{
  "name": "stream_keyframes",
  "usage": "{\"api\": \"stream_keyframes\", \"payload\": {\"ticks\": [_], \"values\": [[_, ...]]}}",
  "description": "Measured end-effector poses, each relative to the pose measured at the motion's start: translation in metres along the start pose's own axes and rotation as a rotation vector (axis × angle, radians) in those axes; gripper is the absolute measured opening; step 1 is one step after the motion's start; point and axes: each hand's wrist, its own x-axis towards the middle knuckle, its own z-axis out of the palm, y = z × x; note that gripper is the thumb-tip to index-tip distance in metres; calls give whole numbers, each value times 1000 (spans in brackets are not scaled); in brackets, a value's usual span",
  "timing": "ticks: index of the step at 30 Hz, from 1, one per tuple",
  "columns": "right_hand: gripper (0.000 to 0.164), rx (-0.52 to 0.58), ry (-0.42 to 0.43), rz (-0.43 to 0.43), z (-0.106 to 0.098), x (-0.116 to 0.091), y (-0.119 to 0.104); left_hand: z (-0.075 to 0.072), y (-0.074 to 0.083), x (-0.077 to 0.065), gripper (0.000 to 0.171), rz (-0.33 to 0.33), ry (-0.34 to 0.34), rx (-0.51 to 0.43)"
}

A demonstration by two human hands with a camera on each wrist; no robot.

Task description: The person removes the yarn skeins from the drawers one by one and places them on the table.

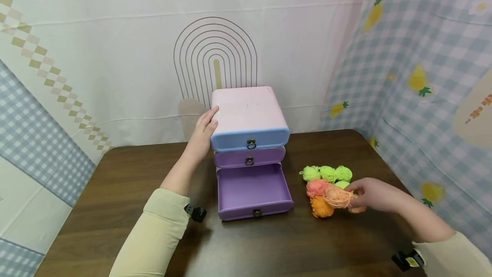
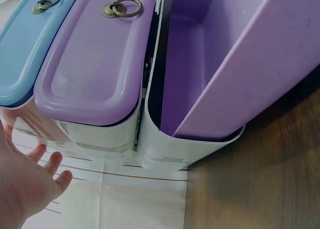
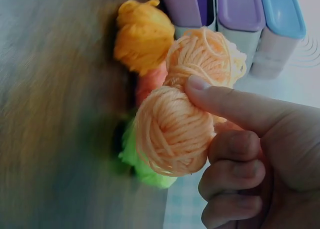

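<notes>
My left hand [image 1: 199, 138] rests against the left side of a small drawer cabinet [image 1: 247, 108], fingertips at the edge of its pink top. In the left wrist view its fingers are spread beside the cabinet wall. The purple bottom drawer [image 1: 253, 185] is pulled out and nothing lies in it; the blue drawer [image 1: 230, 141] and purple middle drawer [image 1: 230, 159] above are pushed in. Between thumb and fingers, my right hand [image 1: 373, 193] pinches a peach yarn skein [image 3: 175, 131] at its narrow waist. It hangs over the other yarn, in front of an orange skein [image 3: 142, 36].
Lime green skeins [image 1: 327, 173] and a coral skein [image 1: 317, 187] lie together on the brown wooden table [image 1: 127, 208], right of the cabinet. Behind the table hangs a printed cloth [image 1: 127, 63]; a blue checked cloth [image 1: 399, 97] borders the right side.
</notes>
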Motion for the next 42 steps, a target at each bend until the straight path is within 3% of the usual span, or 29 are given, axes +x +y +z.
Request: {"api": "stream_keyframes", "payload": {"ticks": [4,11,17,28,42], "values": [[32,14,-3,-7,-2,-1,12,-1,1,-1,50,3,5,-8],[35,-15,-6,55,-3,4,24,-1,0,-1,50,1,2,0],[39,-80,-1,69,1,8,28,0,0,-1,50,6,6,1],[43,-88,-10,56,7,7,31,0,0,-1,50,1,3,6],[47,38,-23,48,4,0,26,0,0,-1,50,7,4,3]]}}
